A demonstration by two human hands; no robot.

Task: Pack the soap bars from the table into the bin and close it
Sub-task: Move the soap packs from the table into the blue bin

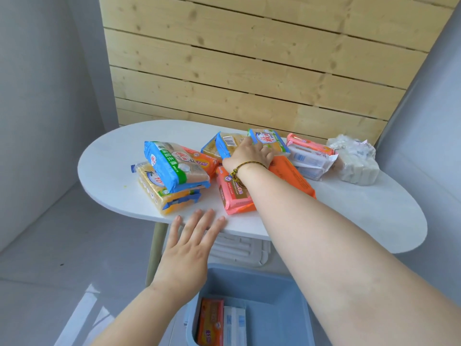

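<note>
Several wrapped soap packs lie on the white oval table (361, 213). At the left, a blue-and-green pack (174, 166) rests on a yellow pack (159, 193). My right hand (249, 153) reaches across the middle, fingers curled on a yellow pack with a blue barcode wrapper (225, 144); an orange pack (291, 174) and a pink pack (233, 196) lie under my forearm. My left hand (189, 248) hovers open over the table's front edge, holding nothing. The blue bin (282, 293) stands on the floor below, with an orange soap pack (210, 322) and a white one (234, 325) inside.
A pink-and-white pack (310, 156) and a clear-wrapped grey bundle (354, 159) sit at the table's right. A white ribbed lid (239, 249) lies under the table beyond the bin. A wooden plank wall (249, 58) backs the table; grey walls stand on both sides.
</note>
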